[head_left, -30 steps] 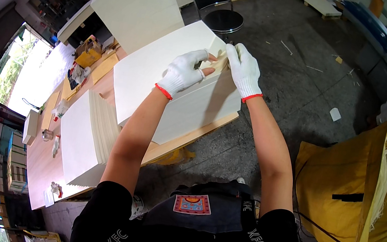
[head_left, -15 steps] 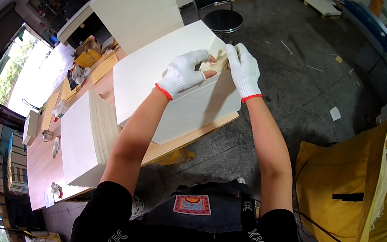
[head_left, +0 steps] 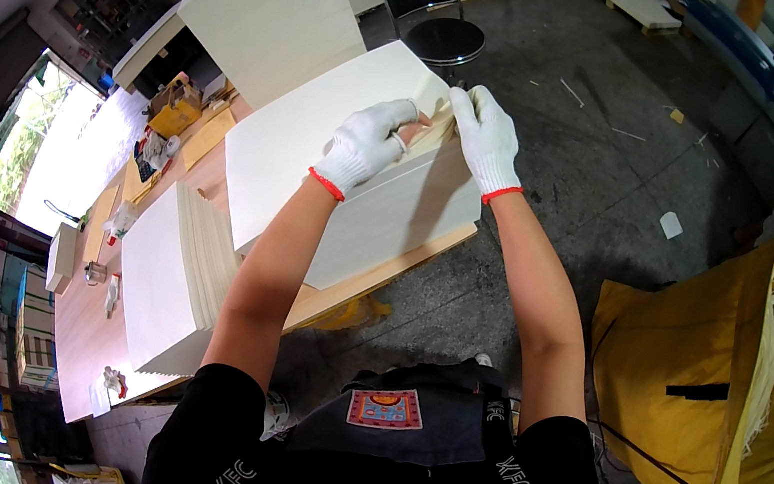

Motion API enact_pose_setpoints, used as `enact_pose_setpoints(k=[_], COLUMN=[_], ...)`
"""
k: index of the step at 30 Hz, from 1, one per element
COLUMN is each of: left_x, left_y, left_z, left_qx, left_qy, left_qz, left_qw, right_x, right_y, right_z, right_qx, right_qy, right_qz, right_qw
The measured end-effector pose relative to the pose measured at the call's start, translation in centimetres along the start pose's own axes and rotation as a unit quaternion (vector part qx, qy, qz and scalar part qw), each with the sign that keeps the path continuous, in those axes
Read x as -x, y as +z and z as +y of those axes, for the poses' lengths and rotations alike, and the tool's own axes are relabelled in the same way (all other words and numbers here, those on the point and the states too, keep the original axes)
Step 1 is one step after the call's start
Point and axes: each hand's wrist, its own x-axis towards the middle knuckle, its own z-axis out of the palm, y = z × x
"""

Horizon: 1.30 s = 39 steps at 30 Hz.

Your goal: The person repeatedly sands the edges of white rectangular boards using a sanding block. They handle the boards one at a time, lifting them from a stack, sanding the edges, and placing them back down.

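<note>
A tall stack of large white paper sheets (head_left: 300,117) stands at the table's near right edge, its layered side facing me. I wear white knitted gloves with red cuffs, with bare fingertips showing on the left one. At the stack's right end, my left hand (head_left: 369,146) lies over the top, thumb and fingers curled in at the lifted sheet edges. Farther right, my right hand (head_left: 485,134) pinches the far corner of those sheets, its fingertips partly hidden. Between the two hands the upper sheets bend and fan apart.
A smaller stack of white sheets (head_left: 169,278) sits left on the wooden table (head_left: 79,335). Behind is another tall white stack (head_left: 275,22). A black chair (head_left: 444,40) stands beyond the right hand. A big yellow bag (head_left: 679,380) is at right, and a yellow box (head_left: 175,107) at left.
My left thumb and fingers have drawn closer together at the sheet edges. The right hand keeps its pinch at the corner, nearly unmoved.
</note>
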Motion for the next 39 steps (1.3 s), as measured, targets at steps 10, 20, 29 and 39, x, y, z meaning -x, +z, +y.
enact_pose_setpoints(k=[10, 20, 29, 39], left_x=[0.1, 0.0, 0.0, 0.0], left_y=[-0.3, -0.2, -0.2, -0.3], left_z=[0.8, 0.6, 1.0, 0.8], left_qx=[-0.006, -0.008, -0.029, 0.046], left_qy=[-0.039, -0.016, -0.038, -0.062], left_qz=[-0.017, -0.024, -0.019, -0.024], left_qw=[0.999, 1.0, 0.999, 0.997], right_x=[0.1, 0.2, 0.1, 0.4], right_y=[-0.2, -0.1, 0.1, -0.4], right_z=[-0.2, -0.3, -0.2, -0.7], right_qx=[-0.011, -0.017, -0.005, -0.039], right_qy=[0.008, 0.019, 0.018, 0.017], right_qz=[-0.002, 0.004, 0.01, 0.002], right_qw=[1.0, 1.0, 1.0, 0.999])
